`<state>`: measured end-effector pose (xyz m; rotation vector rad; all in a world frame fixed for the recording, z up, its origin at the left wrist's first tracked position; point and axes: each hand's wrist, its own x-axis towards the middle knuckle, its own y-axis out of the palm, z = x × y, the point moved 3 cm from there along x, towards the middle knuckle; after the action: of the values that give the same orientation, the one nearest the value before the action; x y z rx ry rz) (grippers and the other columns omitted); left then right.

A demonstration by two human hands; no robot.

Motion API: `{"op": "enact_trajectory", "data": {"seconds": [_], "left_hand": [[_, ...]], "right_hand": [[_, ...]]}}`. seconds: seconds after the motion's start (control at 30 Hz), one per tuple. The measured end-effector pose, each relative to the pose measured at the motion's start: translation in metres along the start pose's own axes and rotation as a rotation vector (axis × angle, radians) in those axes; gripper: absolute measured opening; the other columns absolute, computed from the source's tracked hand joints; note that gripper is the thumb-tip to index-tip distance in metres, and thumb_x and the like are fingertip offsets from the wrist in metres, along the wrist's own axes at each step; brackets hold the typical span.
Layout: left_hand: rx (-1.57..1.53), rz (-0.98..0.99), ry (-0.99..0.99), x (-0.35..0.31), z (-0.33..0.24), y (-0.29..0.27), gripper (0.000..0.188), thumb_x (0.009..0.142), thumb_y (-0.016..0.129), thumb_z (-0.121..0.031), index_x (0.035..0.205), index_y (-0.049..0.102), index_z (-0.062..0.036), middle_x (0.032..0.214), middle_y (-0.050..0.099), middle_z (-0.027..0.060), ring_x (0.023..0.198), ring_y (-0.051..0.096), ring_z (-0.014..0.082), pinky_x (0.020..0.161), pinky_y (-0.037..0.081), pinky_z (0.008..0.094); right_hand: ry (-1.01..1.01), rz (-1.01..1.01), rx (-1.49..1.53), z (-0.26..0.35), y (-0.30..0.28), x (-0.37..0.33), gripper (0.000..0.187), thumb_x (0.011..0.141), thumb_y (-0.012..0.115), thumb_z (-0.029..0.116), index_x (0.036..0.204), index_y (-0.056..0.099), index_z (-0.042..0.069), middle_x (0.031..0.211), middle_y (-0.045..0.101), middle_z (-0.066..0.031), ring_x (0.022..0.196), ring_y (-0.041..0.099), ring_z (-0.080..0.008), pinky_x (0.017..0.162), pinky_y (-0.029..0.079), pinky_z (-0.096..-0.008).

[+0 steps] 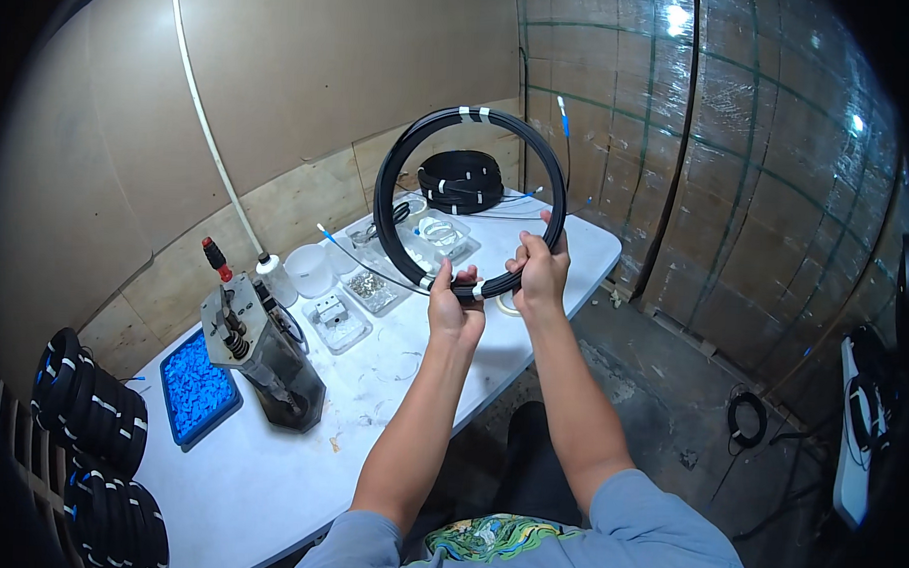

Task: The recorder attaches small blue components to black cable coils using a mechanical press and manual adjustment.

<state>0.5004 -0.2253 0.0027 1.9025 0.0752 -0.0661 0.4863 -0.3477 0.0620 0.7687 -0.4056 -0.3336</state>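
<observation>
Both my hands hold up a coil of black cable (392,162), bound with white tape at several spots, above the white table. My left hand (456,302) is closed around its lower left part, beside a white tape band. Around the lower right side, my right hand (541,267) grips the same coil. One cable end with a blue connector and white cap (563,114) sticks up at the upper right. The other end, also with a blue connector (324,231), reaches out to the left over the table.
On the white table (390,402) stand a metal hand press (272,348), a tray of blue connector parts (199,387), clear boxes of small parts (372,291) and a stack of black coils (461,181). More coils (92,402) are stacked at the left. Wrapped cartons (620,120) rise at the right.
</observation>
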Motion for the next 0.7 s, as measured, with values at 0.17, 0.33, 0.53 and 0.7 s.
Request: {"op": "enact_trajectory", "data": {"seconds": [0.17,0.33,0.53,0.7], "left_hand": [[0.663,0.319,-0.649,-0.048,-0.019,-0.007,0.049,0.094,0.064,-0.043,0.126,0.052,-0.0074,0.116,0.064,0.0120,0.106,0.063,0.0246,0.092,0.048,0.0390],[1.243,0.697,-0.016,-0.065,-0.060,0.053,0.050,0.088,0.074,-0.037,0.123,0.063,-0.0030,0.118,0.067,0.0117,0.104,0.066,0.0248,0.093,0.050,0.0397],[1.793,0.724,1.588,-0.080,-0.104,0.174,0.063,0.067,0.086,-0.029,0.121,0.062,-0.0062,0.125,0.061,0.0152,0.126,0.051,0.0352,0.105,0.042,0.0479],[2.265,0.799,1.022,-0.051,-0.098,0.193,0.036,0.072,0.081,-0.020,0.102,0.069,-0.0038,0.100,0.069,0.0201,0.094,0.066,0.0362,0.082,0.051,0.0425]], "right_hand": [[-0.084,0.086,-0.282,0.045,-0.001,0.030,0.046,0.082,0.059,-0.004,0.127,0.053,0.008,0.064,0.045,0.0016,0.044,0.040,-0.0060,0.041,0.037,-0.0242],[-0.151,0.311,-0.688,0.100,0.016,0.044,0.044,0.075,0.065,-0.004,0.119,0.063,0.002,0.073,0.054,0.0000,0.054,0.047,-0.0084,0.047,0.040,-0.0269],[-0.326,0.840,-1.086,0.129,0.068,0.036,0.042,0.074,0.063,-0.005,0.115,0.064,-0.001,0.080,0.056,0.0004,0.070,0.052,-0.0095,0.065,0.044,-0.0269],[-0.212,1.096,-1.236,0.119,0.097,0.032,0.040,0.072,0.068,-0.005,0.112,0.065,0.000,0.095,0.069,-0.0061,0.086,0.060,-0.0140,0.080,0.047,-0.0292]]}}
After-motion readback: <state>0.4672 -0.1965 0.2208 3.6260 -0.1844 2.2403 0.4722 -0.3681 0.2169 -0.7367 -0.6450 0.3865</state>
